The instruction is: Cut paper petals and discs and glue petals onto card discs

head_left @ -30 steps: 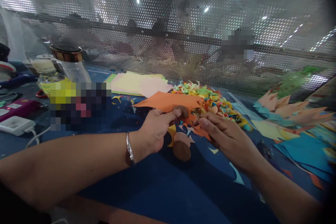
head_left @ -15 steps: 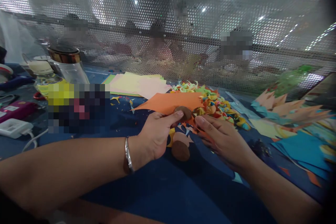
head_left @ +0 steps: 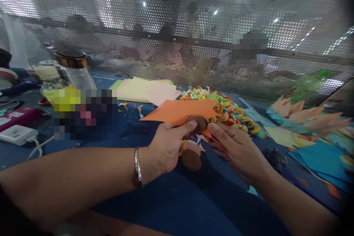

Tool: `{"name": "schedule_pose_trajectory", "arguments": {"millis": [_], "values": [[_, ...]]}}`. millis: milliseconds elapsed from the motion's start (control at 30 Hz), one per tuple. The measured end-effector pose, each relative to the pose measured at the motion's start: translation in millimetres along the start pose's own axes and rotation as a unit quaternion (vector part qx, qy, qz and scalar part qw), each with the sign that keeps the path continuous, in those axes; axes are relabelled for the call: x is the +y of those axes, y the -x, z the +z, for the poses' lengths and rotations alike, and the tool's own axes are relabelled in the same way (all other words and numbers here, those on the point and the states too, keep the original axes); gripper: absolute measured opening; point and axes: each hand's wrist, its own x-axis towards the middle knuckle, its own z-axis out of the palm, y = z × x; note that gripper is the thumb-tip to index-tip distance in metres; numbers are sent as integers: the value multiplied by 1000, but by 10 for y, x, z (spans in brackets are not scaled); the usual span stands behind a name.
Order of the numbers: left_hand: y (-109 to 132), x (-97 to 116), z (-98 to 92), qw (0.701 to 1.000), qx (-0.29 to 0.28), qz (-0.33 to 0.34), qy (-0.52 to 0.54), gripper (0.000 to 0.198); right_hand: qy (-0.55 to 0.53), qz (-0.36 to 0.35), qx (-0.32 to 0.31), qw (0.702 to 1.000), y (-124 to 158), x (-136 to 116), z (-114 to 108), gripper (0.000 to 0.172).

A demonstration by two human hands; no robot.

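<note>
The dark blue table cover (head_left: 171, 206) spreads under me, with the orange paper sheet (head_left: 177, 110) at twelve o'clock from my hands and the heap of coloured paper scraps (head_left: 232, 112) at one o'clock. My left hand (head_left: 166, 145) pinches the small brown round piece (head_left: 198, 122) against the sheet's near edge. My right hand (head_left: 238, 149) lies flat and open at three o'clock of it, gripping nothing. I judge I am fitting piece to paper, so the next move calls for a steady pinch. A second brown round piece (head_left: 190, 159) rests at six o'clock.
</note>
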Motion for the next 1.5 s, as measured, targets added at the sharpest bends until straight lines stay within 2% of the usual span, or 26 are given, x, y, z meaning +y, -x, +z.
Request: {"name": "schedule_pose_trajectory", "arguments": {"millis": [167, 300, 633, 1133, 1333, 1500], "values": [[-30, -9, -19, 1000, -9, 0, 1, 26, -15, 1, -6, 1000, 9, 7, -1, 57], [-63, -15, -42, 1000, -21, -4, -20, 20, -21, -1, -9, 1000, 21, 0, 6, 56], [-129, 24, -52, 988, -48, 99, -105, 13, 45, -32, -2, 998, 20, -36, -16, 58], [-171, 60, -70, 978, -36, 97, -181, 9, 46, -1, -37, 998, 23, -40, -2, 61], [-276, 41, -157, 961, -13, 159, -227, 10, 36, 16, -45, 998, 21, 19, -13, 57], [-329, 42, -203, 955, 0, 157, -251, 11, 26, 39, -40, 998, 46, -36, -41, 57]]}}
